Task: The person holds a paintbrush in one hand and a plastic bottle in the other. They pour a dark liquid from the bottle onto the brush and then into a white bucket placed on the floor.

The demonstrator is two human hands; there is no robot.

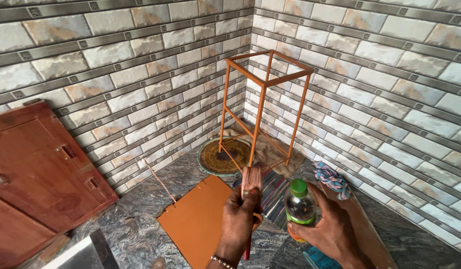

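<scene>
While the orange metal frame (263, 107) stands upright in the tiled corner, a paintbrush (251, 182) is held bristles-up in the left hand (239, 221), whose grip is pressed tight around its handle. A green-capped bottle (299, 206) is clasped in the right hand (332, 229), just beside the brush. An orange panel (198, 219) lies on the floor below.

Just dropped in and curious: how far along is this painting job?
The metal frame stand and flat panel already look orange all over. The left hand holds a paintbrush; the right hand holds a green-capped bottle, cap on. What is left cannot be told.
</scene>
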